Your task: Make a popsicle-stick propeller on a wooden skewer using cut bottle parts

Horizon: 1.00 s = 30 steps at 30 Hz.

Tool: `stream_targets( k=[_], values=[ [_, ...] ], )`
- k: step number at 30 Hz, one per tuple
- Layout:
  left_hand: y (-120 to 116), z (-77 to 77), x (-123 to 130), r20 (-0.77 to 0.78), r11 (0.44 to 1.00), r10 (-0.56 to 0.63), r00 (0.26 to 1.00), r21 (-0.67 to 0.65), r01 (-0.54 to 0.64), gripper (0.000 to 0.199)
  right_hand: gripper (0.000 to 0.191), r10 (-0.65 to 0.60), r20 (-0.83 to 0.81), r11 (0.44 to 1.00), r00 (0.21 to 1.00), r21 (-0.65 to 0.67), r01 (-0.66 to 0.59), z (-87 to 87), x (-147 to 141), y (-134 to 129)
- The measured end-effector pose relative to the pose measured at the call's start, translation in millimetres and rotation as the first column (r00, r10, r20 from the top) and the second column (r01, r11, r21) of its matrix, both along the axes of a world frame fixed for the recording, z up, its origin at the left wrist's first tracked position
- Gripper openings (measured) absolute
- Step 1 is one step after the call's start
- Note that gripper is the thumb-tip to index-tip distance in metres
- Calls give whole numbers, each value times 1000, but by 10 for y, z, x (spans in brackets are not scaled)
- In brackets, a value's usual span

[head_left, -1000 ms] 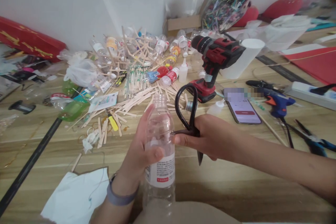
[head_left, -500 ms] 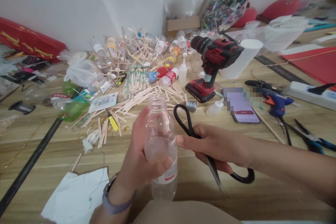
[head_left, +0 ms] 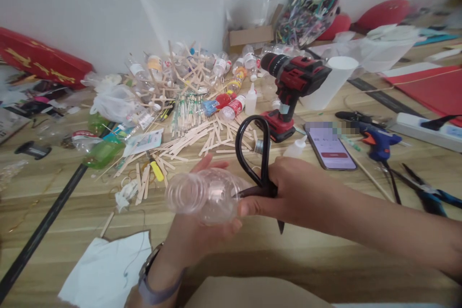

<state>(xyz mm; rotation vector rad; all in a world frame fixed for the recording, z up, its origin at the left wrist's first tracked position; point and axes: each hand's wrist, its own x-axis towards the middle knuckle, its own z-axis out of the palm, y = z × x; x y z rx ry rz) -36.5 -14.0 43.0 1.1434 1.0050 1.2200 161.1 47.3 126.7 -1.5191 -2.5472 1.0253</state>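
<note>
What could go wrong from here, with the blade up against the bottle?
The scissors might skid on the bottle's smooth, curved side and catch the left hand, whose thumb and fingers lie close by. Whether the blade has pierced the plastic is unclear.

The bottle is held tilted, its open mouth towards the camera, so a hard push could twist it in that hand.

The other blade sticks out below the right hand and could jab something if the scissors swing.

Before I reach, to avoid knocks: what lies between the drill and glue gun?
A lit phone and part of a thin stick, in the head view.
</note>
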Motion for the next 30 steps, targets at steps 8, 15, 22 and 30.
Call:
stream_targets(
  k=[8, 15, 22, 30],
  values=[
    [-51, 64, -48, 425, 953, -225, 877, -90, 289, 75, 55, 244, 287, 819, 926, 450, -355, 16, 44, 26],
    [41, 171, 44, 568, 825, -164, 806, -369, 428, 50, 53, 261, 371, 753, 891, 500, -429, -46, 37, 16],
    [-47, 178, 69, 531, 874, 43, 846, -430, 226, 21, 59, 231, 461, 783, 857, 434, -445, -114, 15, -32],
    [-94, 196, 93, 508, 886, 112, 854, -440, 146, 23, 56, 216, 353, 727, 910, 565, -391, -219, 22, -57]
  ],
)
